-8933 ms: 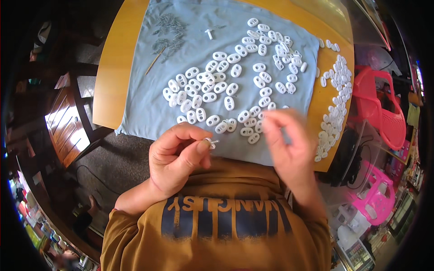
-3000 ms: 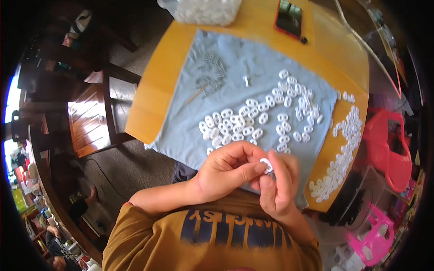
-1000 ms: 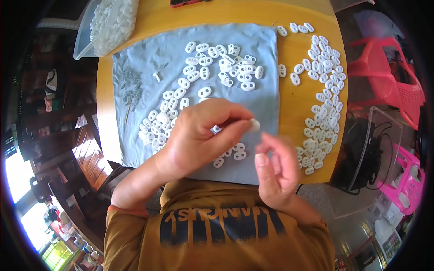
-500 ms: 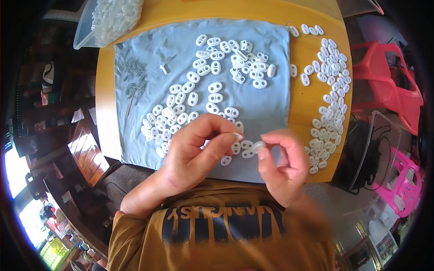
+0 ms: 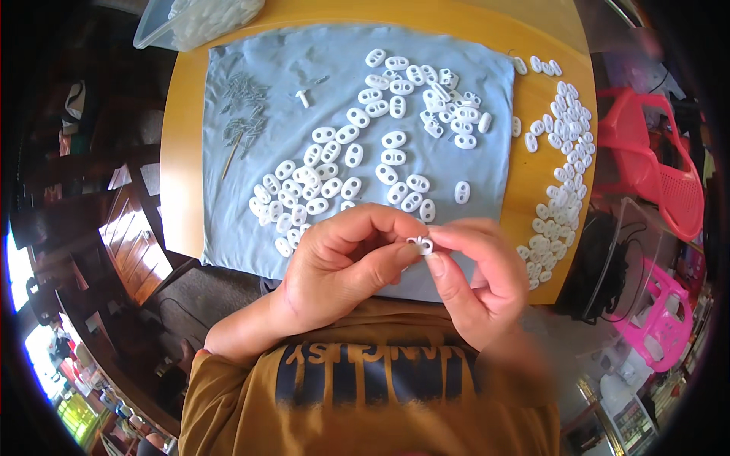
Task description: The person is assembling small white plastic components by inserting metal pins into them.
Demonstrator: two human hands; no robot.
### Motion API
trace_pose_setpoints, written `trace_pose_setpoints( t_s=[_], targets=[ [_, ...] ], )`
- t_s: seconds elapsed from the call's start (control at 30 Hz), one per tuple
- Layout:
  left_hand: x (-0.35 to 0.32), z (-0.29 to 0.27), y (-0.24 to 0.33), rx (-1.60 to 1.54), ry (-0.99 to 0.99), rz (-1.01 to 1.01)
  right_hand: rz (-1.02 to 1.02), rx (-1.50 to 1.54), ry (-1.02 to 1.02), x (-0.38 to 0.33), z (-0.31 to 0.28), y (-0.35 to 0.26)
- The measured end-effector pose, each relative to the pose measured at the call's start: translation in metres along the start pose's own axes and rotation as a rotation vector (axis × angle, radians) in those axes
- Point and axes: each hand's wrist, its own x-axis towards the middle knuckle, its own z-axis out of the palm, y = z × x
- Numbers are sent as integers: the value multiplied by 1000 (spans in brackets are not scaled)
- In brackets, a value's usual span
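Observation:
In front of my chest, both hands meet at a small white plastic piece with holes. My left hand pinches it between thumb and index finger. From the other side, the thumb and index fingertip of my right hand close on the same piece. Its far side is covered by the fingers. Beyond the hands, many white oval two-hole pieces lie scattered over a blue-grey cloth. One oval piece rests alone just past my right hand.
Thin grey bits are heaped at the cloth's left, beside a thin stick and a white T-shaped piece. More ovals run along the table's right edge. A clear tub stands back left. Pink plastic chairs are at right.
My hands have come together from being apart, and both now grip one piece. The view has shifted, moving the cloth rightward. A lone oval piece now lies beyond my right hand.

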Motion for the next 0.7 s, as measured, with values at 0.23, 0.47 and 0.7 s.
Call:
trace_pose_setpoints(
  t_s=[0.23,0.47,0.7],
  targets=[
    [-4,-9,-4,-67,-35,32,-24,-55,11,3,6,-10],
    [-4,-4,-4,-101,34,63,-110,-29,30,2,11,-7],
    [-7,-5,-7,-182,-30,55,49,109,78,-2,13,-6]
  ],
)
